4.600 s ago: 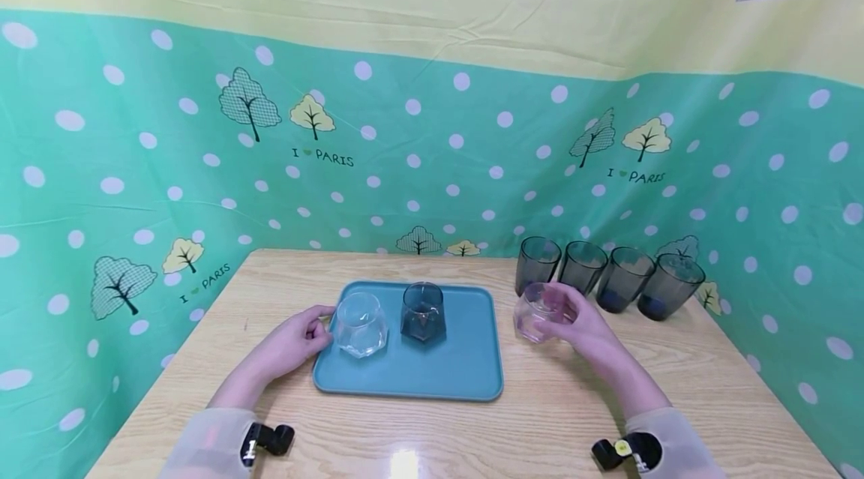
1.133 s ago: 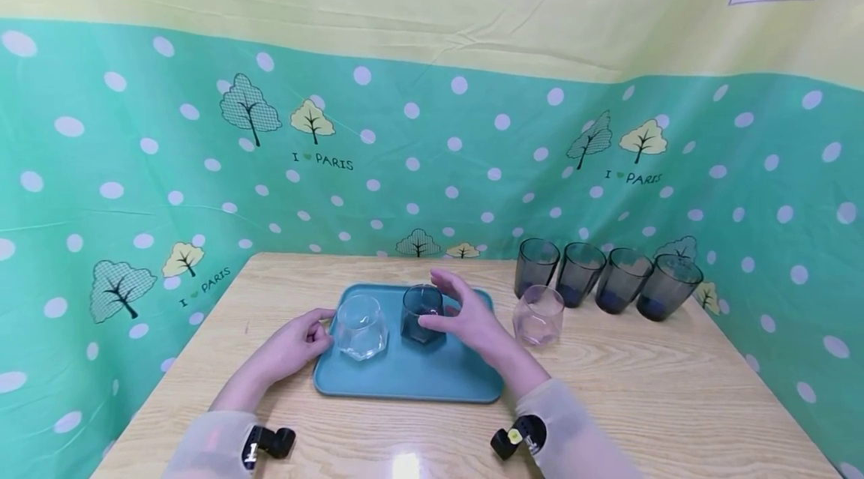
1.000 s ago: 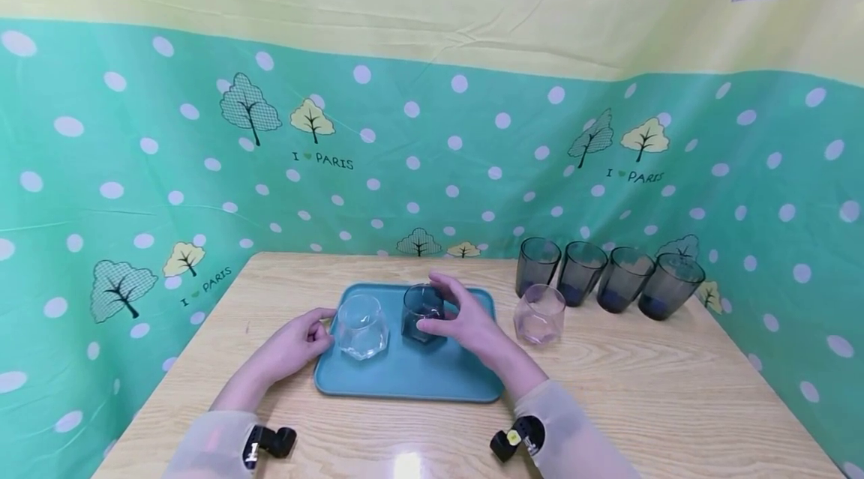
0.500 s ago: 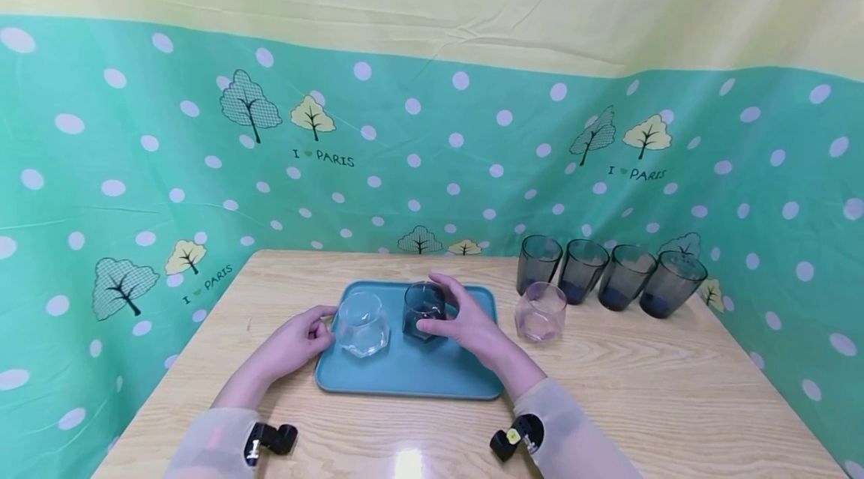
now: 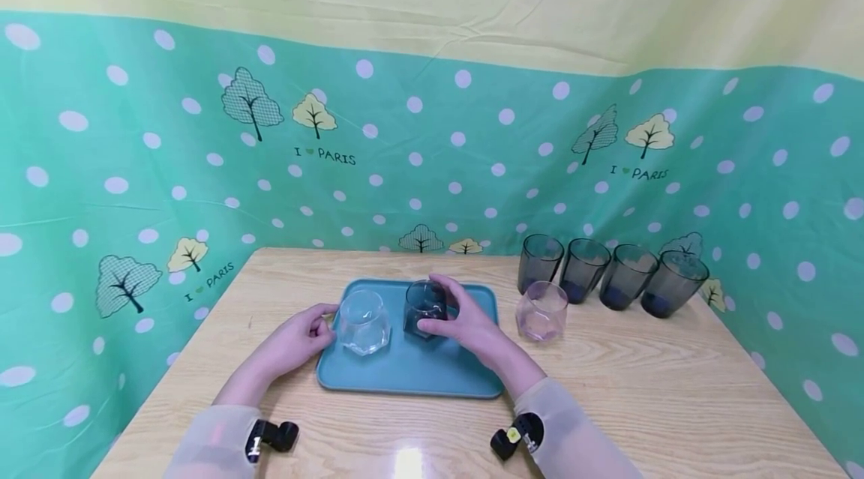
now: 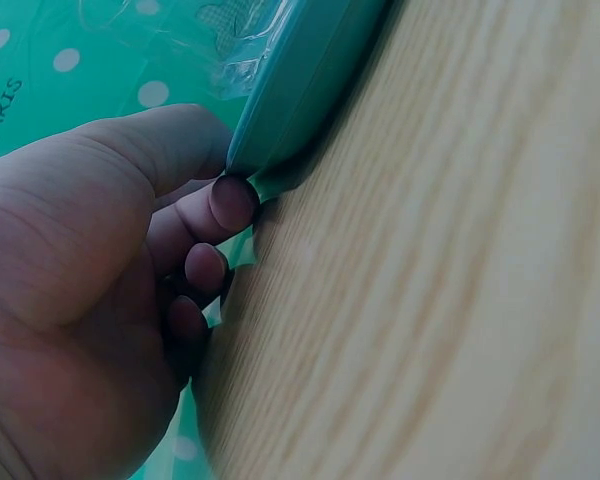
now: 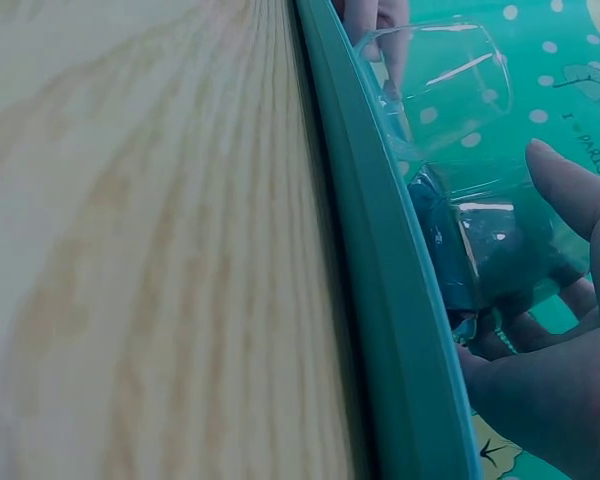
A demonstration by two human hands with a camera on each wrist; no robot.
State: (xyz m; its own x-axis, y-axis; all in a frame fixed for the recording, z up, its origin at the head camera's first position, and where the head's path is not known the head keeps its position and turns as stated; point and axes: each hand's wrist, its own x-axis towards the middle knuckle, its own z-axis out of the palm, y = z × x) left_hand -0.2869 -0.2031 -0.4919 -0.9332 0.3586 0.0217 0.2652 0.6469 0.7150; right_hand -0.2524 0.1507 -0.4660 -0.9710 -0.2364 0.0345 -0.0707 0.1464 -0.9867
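A blue tray [image 5: 418, 378] lies on the table, carrying a clear faceted glass [image 5: 364, 329] on its left and a smoky dark faceted glass [image 5: 418, 306] near its middle. My left hand [image 5: 304, 336] pinches the tray's left rim between thumb and index finger, as the left wrist view shows, with the other fingers curled below. My right hand [image 5: 472, 325] holds the dark glass from the right, thumb in front and fingers behind. That glass stands upright on the tray; the right wrist view shows it between thumb and fingers [image 7: 565, 190].
A pinkish clear faceted glass [image 5: 542, 314] stands on the wooden table [image 5: 648, 396] right of the tray. Behind it, several tall smoky tumblers [image 5: 628, 280] form a row at the back right. A green and yellow patterned cloth [image 5: 418, 134] hangs around the back and sides.
Earlier my right hand held the pinkish glass beside the tray; it has let that go and moved left onto the dark glass. Over the last second both hands stay nearly still.
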